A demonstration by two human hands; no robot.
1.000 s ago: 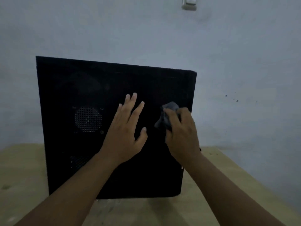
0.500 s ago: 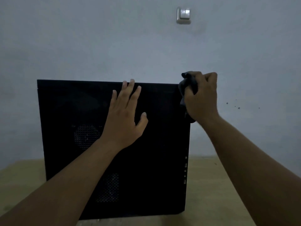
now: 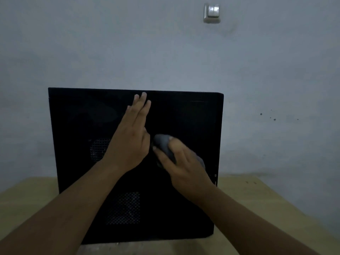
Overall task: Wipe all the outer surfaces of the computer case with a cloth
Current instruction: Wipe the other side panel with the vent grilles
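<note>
1. Computer case (image 3: 184, 116), black and upright, stands on a pale wooden table (image 3: 257, 199) before a grey-blue wall (image 3: 165, 52), its broad side panel turned toward the person cleaning it.
2. The left hand (image 3: 131, 144) lies flat against the upper middle of that panel. Its fingers are straight and pressed side by side, their tips just under the top edge, and it holds nothing.
3. Half a second ago those fingers were fanned apart with the thumb stuck out. Now they are drawn together and the thumb is tucked in.
4. The right hand (image 3: 185, 168) clutches a bunched grey cloth (image 3: 161, 142), fingers curled over it, and presses it against the middle of the panel, just beside the left hand.
5. Half a second ago the cloth was up at the case's top right corner. It has since come down and inward across the panel, back near where it was a second ago.
6. A round fan grille (image 3: 98, 150) shows on the panel, partly hidden by the left wrist, and a rectangular mesh vent (image 3: 127, 208) sits lower, between the two forearms.
7. A light switch (image 3: 211, 12) is fixed high on the wall, and a few dark specks (image 3: 261, 114) mark the paint to the right of the case.
</note>
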